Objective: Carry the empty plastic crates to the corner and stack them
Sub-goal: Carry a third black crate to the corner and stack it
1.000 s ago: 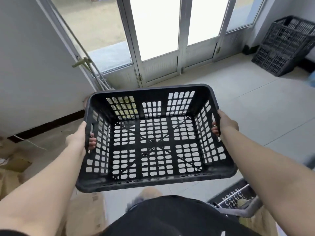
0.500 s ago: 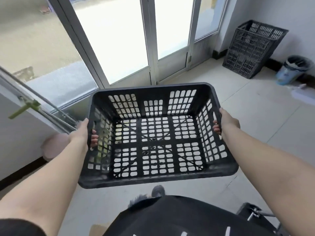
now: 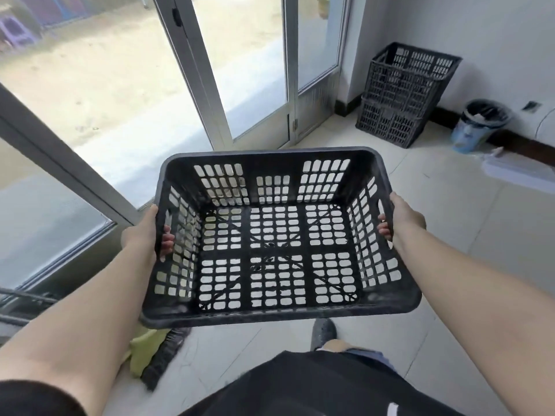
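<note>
Two bare hands carry one empty black plastic lattice crate in mid-air, in front of the person's body and above the pale tiled floor. Its open top faces up and its slotted base shows the floor through it. The left hand grips the crate's left short wall, palm outside, with fingertips curled in through the handle slot. The right hand grips the right short wall the same way, with fingertips showing inside the wall. Both forearms reach forward from the near edge of the view.

Far to the right, in the corner where the white wall meets the glass doors, stands a stack of matching black plastic lattice crates, nested one in another on the floor; how many there are I cannot tell. It is well apart from the carried crate. Just right of the stack sits a round light-blue bin with a dark liner, against the dark skirting.

Grey-framed glass doors fill the far left and middle, with a sandy yard outside. Near the person's feet, on the left below the crate, lie a yellow-green cloth and a dark mat beside it. One dark shoe shows just past the crate's near rim, above the person's black clothing.
</note>
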Action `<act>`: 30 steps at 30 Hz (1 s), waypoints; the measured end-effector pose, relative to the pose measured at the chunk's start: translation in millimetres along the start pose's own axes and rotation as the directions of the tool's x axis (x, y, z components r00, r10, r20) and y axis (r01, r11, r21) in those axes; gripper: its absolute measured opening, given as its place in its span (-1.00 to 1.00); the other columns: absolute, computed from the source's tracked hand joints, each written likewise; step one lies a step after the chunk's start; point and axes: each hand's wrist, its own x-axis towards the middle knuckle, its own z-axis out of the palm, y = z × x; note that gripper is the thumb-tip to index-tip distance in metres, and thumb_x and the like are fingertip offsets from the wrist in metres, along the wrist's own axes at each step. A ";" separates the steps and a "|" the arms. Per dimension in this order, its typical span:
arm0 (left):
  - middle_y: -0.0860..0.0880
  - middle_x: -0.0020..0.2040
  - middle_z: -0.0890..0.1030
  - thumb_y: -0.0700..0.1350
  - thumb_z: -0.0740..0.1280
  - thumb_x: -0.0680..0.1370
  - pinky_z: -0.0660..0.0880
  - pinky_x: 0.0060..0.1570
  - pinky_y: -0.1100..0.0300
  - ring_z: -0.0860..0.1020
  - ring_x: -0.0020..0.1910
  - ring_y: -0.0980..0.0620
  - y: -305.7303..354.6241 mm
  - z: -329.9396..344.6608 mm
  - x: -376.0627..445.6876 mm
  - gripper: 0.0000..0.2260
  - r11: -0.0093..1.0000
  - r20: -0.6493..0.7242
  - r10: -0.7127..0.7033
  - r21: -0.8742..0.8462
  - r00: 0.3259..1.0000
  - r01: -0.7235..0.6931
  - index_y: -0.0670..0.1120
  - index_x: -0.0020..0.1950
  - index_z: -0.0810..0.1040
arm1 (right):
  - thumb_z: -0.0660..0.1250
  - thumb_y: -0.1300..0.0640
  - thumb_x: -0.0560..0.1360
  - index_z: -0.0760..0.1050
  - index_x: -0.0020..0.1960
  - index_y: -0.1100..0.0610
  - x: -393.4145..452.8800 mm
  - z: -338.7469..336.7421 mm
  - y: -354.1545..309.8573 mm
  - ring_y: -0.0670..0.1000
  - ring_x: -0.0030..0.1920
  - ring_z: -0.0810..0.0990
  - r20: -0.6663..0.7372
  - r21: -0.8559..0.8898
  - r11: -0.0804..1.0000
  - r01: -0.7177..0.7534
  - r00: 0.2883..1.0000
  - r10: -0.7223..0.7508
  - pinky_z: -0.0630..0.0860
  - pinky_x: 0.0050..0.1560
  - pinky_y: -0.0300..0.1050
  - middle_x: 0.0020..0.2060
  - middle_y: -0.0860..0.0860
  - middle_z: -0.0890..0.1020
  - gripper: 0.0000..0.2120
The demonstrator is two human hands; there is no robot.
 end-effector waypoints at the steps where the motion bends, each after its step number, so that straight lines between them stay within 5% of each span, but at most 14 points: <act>1: -0.12 -0.41 0.50 0.27 0.30 0.40 0.43 -0.60 0.27 0.41 -0.65 0.01 11.5 17.8 5.7 -0.52 1.000 -0.010 0.002 0.004 1.000 -0.002 -0.18 -0.21 0.52 | 0.33 -0.16 0.44 0.56 -0.13 0.27 15.4 4.5 -13.4 -0.01 -0.54 0.40 -0.001 -0.003 1.000 -0.002 1.000 0.002 0.32 -0.58 -0.26 -0.36 0.07 0.58 -0.55; 7: -0.13 -0.41 0.43 0.13 0.23 0.54 0.36 -0.61 0.32 0.36 -0.55 0.00 75.3 127.9 23.0 -0.59 0.998 0.013 0.062 -0.012 0.998 -0.062 -0.20 -0.29 0.42 | 0.32 -0.19 0.43 0.54 -0.24 0.26 102.3 30.4 -91.7 0.00 -0.54 0.41 -0.017 -0.010 1.000 -0.011 1.000 0.011 0.33 -0.51 -0.20 -0.42 0.08 0.55 -0.53; 16: -0.07 -0.65 0.43 0.17 0.30 0.44 0.39 -0.49 0.21 0.36 -0.71 0.02 170.4 274.2 106.9 -0.58 0.998 0.074 0.066 0.016 0.995 -0.067 -0.21 -0.31 0.45 | 0.33 -0.22 0.41 0.52 -0.31 0.25 226.0 82.1 -180.0 0.02 -0.56 0.40 -0.135 0.000 0.999 -0.038 0.990 0.038 0.32 -0.52 -0.20 -0.46 0.09 0.54 -0.50; 30: -0.18 -0.41 0.46 0.15 0.31 0.43 0.43 -0.64 0.27 0.38 -0.72 -0.01 348.0 520.4 236.1 -0.58 0.982 0.253 0.046 0.165 0.966 -0.090 -0.25 -0.21 0.48 | 0.35 -0.15 0.42 0.50 -0.30 0.25 398.0 160.0 -331.3 0.03 -0.53 0.41 -0.274 0.118 0.991 -0.056 0.958 0.087 0.29 -0.52 -0.16 -0.41 0.07 0.57 -0.56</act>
